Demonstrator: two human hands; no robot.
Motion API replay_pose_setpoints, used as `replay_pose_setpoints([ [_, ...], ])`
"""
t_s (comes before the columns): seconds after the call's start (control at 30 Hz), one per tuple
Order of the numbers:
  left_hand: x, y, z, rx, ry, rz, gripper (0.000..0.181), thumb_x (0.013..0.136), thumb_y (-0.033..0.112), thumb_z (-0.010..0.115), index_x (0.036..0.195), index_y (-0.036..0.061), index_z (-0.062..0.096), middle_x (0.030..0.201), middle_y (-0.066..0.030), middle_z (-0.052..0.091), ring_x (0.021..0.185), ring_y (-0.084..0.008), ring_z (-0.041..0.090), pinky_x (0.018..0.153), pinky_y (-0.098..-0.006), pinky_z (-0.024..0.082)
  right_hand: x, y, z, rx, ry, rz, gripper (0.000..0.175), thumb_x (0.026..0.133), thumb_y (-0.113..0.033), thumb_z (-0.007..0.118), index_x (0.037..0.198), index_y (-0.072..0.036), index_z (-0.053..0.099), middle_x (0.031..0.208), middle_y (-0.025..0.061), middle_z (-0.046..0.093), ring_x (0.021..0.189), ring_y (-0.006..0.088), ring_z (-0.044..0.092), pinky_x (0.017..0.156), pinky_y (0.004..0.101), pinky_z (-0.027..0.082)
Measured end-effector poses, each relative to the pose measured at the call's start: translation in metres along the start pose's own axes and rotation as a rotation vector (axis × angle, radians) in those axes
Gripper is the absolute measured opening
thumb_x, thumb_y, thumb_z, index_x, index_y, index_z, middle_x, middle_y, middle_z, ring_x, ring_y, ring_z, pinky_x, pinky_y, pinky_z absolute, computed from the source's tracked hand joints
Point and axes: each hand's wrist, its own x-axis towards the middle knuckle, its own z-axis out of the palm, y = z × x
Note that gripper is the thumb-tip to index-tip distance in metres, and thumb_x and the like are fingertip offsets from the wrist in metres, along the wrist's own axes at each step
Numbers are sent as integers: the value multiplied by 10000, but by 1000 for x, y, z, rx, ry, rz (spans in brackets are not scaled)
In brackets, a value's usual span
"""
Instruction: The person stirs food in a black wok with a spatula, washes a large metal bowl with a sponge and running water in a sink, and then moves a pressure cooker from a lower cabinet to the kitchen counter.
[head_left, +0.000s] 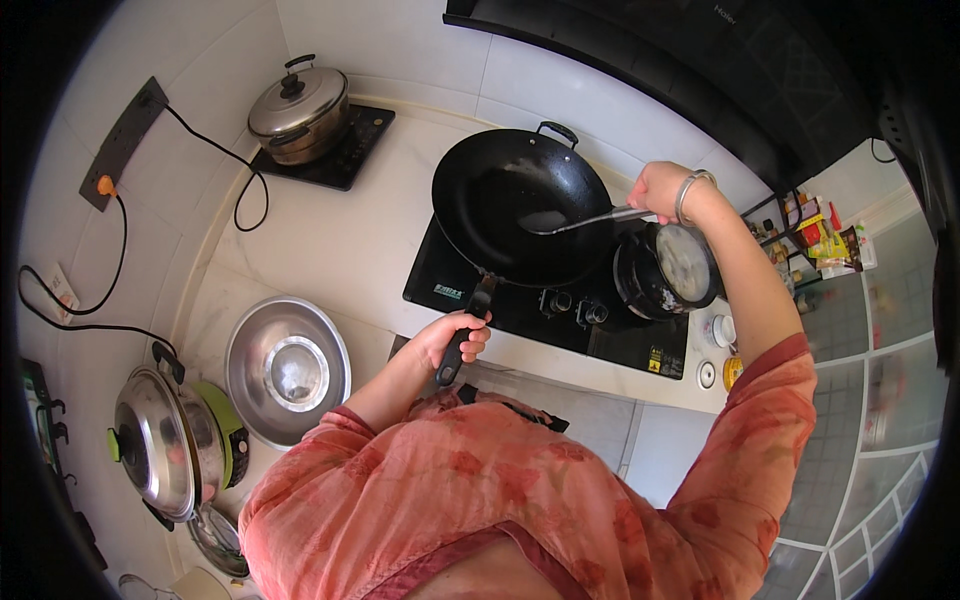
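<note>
A large black wok (495, 187) sits on the left part of a black glass gas hob (555, 330), tilted somewhat in view. My left hand (456, 337) is closed around its long black handle (452, 360), at the near side. In my right hand (660, 191) is the handle of a metal cooking spatula or ladle (577, 223). The tool's dark head lies low inside the wok; its exact shape is hard to make out. Just below my right hand stands a dark pot (637, 281) with a pale, whitish content (684, 262), on the hob's right side.
At the back left, a lidded steel pot (300, 112) stands on a black induction plate (367, 135). A steel basin (244, 360) holds a smaller bowl (297, 373). A lidded electric pot (154, 442) stands further left. Seasoning packets (825, 236) and jars crowd the right. A range hood (637, 82) overhangs.
</note>
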Motion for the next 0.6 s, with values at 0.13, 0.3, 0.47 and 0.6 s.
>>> replay_pose_setpoints([
  [0.13, 1, 1, 2, 4, -6, -10, 140, 826, 125, 501, 964, 139, 486, 617, 12, 403, 435, -71, 367, 400, -214, 314, 14, 2, 8, -1, 2, -11, 162, 787, -161, 560, 838, -33, 645, 545, 58, 538, 422, 146, 480, 407, 295, 393],
  [0.3, 1, 2, 2, 2, -24, -29, 148, 822, 130, 504, 966, 144, 475, 614, 15, 397, 433, -64, 358, 402, -210, 306, 51, 9, 44, -48, 243, -223, 144, 749, -149, 585, 836, -77, 673, 778, 132, 646, 700, 261, 613, 658, 340, 485],
  [0.47, 0, 2, 3, 25, -23, -33, 137, 813, 122, 499, 944, 150, 470, 618, 21, 398, 438, -58, 353, 405, -206, 301, 47, 7, 109, 133, 486, -240, 190, 776, -181, 564, 926, -113, 659, 897, 134, 635, 848, 299, 601, 757, 371, 480],
  [0.6, 0, 1, 0, 26, -55, -31, 132, 815, 123, 497, 941, 151, 471, 622, 20, 406, 446, -58, 355, 405, -203, 301, 35, 0, 166, 293, 621, -210, 218, 794, -213, 558, 992, -160, 634, 907, 139, 622, 835, 323, 592, 727, 405, 484],
])
